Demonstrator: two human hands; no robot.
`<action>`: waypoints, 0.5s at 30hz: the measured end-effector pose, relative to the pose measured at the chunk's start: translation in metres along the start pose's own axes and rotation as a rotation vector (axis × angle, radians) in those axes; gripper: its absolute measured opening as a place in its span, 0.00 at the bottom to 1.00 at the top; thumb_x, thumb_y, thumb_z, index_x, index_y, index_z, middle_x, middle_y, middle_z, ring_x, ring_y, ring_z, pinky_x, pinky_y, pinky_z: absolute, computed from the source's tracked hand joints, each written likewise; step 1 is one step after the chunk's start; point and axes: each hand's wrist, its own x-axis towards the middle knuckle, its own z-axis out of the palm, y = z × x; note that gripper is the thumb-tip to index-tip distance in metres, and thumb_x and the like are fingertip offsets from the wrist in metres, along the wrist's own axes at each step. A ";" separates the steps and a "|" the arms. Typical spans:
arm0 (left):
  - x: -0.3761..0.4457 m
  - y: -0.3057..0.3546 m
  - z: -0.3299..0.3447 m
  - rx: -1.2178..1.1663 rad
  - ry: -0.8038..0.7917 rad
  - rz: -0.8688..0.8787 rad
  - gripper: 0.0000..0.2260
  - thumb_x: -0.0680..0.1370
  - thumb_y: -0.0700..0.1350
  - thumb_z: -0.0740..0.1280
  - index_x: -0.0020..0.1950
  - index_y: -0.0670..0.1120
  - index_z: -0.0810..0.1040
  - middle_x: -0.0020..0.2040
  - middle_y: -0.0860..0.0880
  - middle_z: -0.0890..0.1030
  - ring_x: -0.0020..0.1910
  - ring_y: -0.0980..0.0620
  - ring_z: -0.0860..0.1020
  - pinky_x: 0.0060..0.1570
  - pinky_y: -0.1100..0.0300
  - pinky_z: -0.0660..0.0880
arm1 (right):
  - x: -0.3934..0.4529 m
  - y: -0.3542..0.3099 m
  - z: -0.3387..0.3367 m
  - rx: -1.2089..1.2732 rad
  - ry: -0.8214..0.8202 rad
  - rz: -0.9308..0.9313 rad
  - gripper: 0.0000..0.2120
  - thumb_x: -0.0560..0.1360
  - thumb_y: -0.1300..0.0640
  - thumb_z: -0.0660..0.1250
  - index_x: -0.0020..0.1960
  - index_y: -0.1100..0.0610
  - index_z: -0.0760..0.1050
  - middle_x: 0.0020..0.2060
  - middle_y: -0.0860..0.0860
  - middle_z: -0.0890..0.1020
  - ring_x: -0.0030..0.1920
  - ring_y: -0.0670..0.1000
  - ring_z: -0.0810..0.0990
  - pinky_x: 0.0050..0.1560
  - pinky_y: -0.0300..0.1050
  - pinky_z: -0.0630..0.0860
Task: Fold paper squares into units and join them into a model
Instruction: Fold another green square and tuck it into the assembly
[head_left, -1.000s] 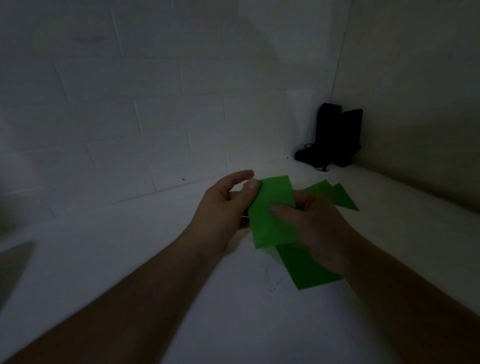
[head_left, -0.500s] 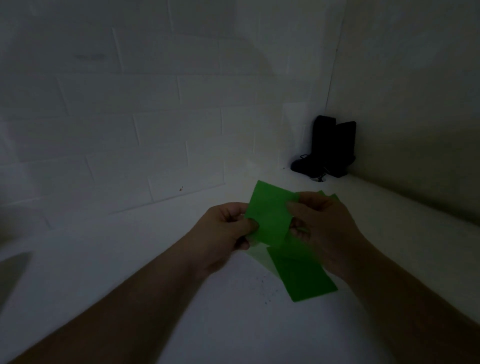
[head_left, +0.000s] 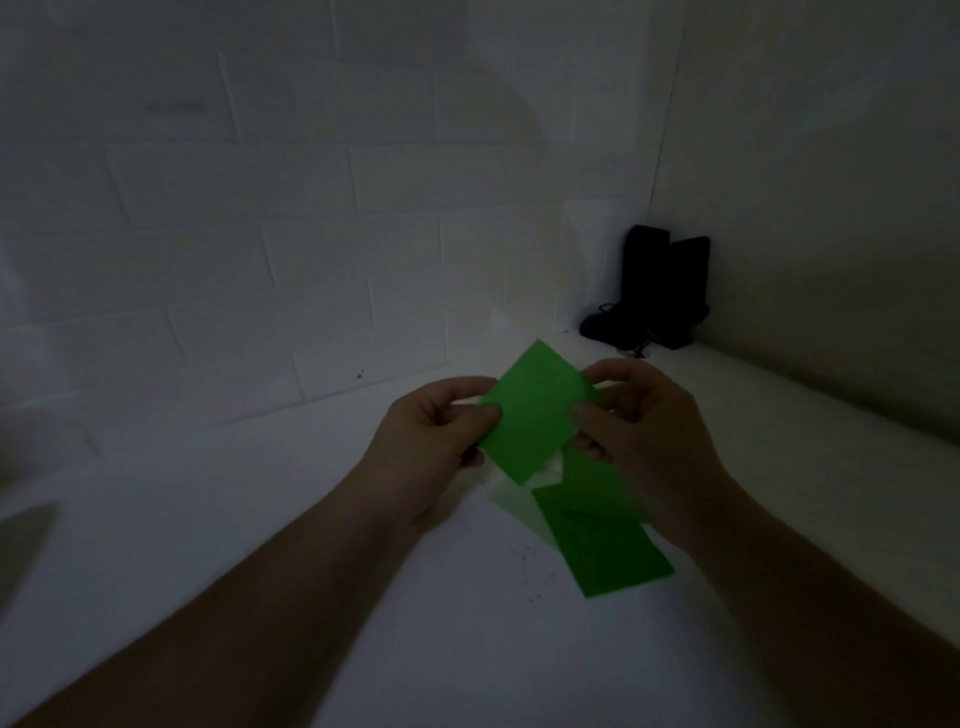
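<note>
Both hands, left hand and right hand, pinch the green square; she should align corners squarely before creasing

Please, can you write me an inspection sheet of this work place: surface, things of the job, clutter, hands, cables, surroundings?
Surface: white tabletop, dim light, small dark specks near the papers.
Job's things: green paper square held up above the table; more green paper lying under it.
Clutter: black objects in the far corner; what they are cannot be told.
Hands: left hand and right hand each pinch one side of the held square; grip by thumb and fingers.
Cables: a thin cord seems to lie by the black objects.
Surroundings: white brick wall.
</note>
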 end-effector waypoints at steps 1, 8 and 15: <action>0.001 0.001 0.000 -0.049 0.037 0.003 0.10 0.81 0.36 0.68 0.61 0.44 0.81 0.47 0.39 0.86 0.44 0.47 0.86 0.44 0.59 0.82 | -0.001 0.001 -0.001 -0.020 -0.035 0.007 0.09 0.74 0.68 0.73 0.48 0.55 0.78 0.33 0.53 0.83 0.32 0.49 0.82 0.34 0.41 0.78; 0.000 0.005 -0.012 0.202 0.142 0.112 0.19 0.78 0.42 0.74 0.64 0.58 0.74 0.47 0.43 0.85 0.43 0.48 0.85 0.42 0.51 0.84 | -0.003 -0.004 -0.005 0.042 -0.338 0.079 0.20 0.72 0.80 0.62 0.53 0.58 0.76 0.42 0.58 0.85 0.42 0.61 0.84 0.47 0.58 0.81; -0.007 0.009 -0.009 0.323 -0.067 0.151 0.29 0.74 0.41 0.77 0.70 0.63 0.74 0.46 0.44 0.87 0.42 0.47 0.85 0.39 0.59 0.79 | -0.010 -0.007 -0.003 -0.202 -0.561 -0.089 0.27 0.77 0.72 0.67 0.50 0.37 0.84 0.47 0.45 0.87 0.48 0.48 0.86 0.48 0.42 0.82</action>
